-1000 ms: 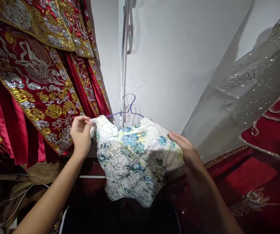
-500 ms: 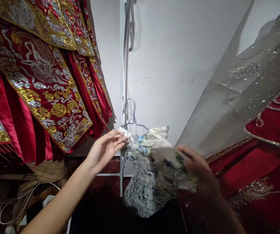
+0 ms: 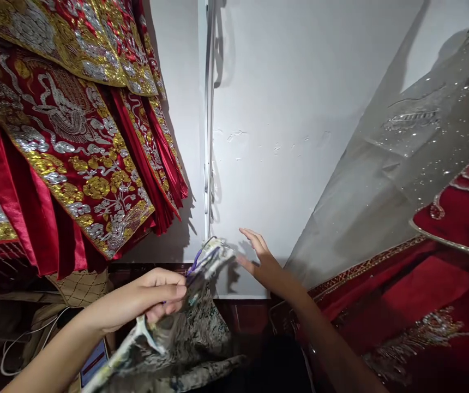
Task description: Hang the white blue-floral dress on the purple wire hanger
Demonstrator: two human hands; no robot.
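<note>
One patterned garment (image 3: 208, 327), partly blurred, sags before us at bottom centre. Our left hand (image 3: 148, 300) curls tight, thumb pressed to fingers, clasping it at the purple hanger (image 3: 194, 262). Our right hand (image 3: 265, 267), right of centre, spreads its fingers; we cannot tell whether they touch cloth. Upper left, beyond, hang red embroidered robes (image 3: 74, 120).
</note>
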